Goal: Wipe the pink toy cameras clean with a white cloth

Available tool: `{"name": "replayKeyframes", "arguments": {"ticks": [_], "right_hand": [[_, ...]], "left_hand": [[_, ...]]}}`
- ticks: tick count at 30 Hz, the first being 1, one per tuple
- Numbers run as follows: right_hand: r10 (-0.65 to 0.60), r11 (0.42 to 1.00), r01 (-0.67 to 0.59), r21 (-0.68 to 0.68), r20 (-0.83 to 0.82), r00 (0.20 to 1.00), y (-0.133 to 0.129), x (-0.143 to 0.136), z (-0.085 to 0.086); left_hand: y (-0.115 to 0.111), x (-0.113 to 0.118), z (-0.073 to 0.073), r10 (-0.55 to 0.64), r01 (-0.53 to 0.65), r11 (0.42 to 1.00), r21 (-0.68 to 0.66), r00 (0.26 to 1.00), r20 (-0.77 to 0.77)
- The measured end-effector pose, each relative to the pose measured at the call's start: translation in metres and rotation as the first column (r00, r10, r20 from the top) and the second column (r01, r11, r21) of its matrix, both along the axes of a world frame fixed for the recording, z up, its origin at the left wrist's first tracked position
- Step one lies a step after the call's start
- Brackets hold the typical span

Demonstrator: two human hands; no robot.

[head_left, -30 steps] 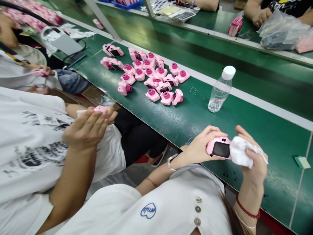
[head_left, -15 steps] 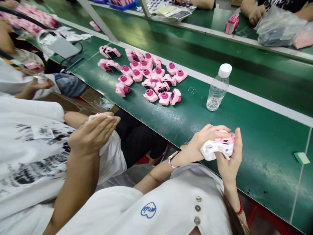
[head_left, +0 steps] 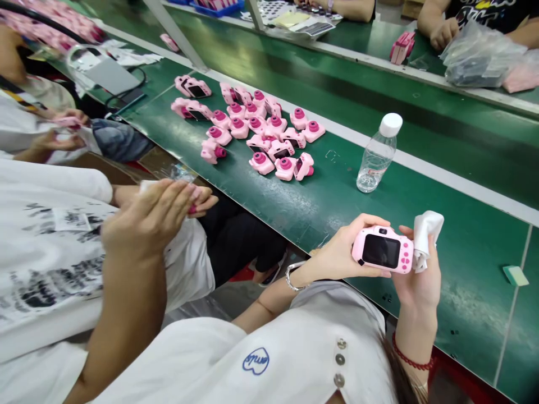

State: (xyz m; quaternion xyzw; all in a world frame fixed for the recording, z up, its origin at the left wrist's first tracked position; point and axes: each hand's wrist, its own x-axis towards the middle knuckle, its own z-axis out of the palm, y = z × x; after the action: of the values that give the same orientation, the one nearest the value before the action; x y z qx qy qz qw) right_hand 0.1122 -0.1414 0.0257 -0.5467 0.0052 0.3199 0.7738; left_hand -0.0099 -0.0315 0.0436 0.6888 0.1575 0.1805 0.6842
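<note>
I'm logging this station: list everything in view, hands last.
Held camera: one, pink, lower right
Cloth: one, white, at its right end
Loose cameras: about two dozen, pink, upper middle
Bottle: one, clear, white cap, right of them
Block: one, green and pale, far right
Small bits: several, black, lower right
Flat device: one, grey, upper left
Heap: uncountable, pink, top left
Tray: at least one, blue, top
Papers: several, mostly white, top
Plastic bags: some, clear, top right
Far pieces: some, pink, left of these
Near bench: one, green, across middle
Co-workers: at least four, white or black tops, left and top
Wearer's shirt: one, white, bottom
Left hand: one, bare, gripping the held camera
Right hand: one, bare, holding the cloth
</note>
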Motion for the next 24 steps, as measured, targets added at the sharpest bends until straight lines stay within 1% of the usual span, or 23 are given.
{"name": "replayKeyframes", "arguments": {"ticks": [2,7,16,20,24], "right_hand": [[0.004,1.000,-0.004,-0.001,-0.024,1.000,-0.0009,-0.0022,-0.0017],[0.021,1.000,-0.021,-0.009,-0.025,0.999,-0.0022,-0.0017,-0.0046],[0.081,0.997,-0.081,0.008,-0.048,0.996,0.0015,-0.0030,-0.0091],[0.067,0.998,-0.067,0.006,-0.034,0.997,-0.0003,-0.0053,-0.0105],[0.084,0.996,-0.084,0.000,-0.029,0.996,-0.0047,-0.0065,-0.0104]], "left_hand": [[0.0006,-0.0003,0.0013,-0.009,0.009,1.000,0.002,1.000,-0.029],[0.0017,-0.0009,0.0020,-0.025,0.026,0.999,0.018,0.999,-0.047],[0.0041,-0.0018,0.0038,-0.020,0.029,0.994,0.109,0.996,-0.081],[0.0045,-0.0016,0.0033,-0.019,0.025,0.991,0.132,0.999,-0.044],[0.0045,-0.0009,0.0014,-0.010,0.013,0.995,0.102,1.000,-0.024]]}}
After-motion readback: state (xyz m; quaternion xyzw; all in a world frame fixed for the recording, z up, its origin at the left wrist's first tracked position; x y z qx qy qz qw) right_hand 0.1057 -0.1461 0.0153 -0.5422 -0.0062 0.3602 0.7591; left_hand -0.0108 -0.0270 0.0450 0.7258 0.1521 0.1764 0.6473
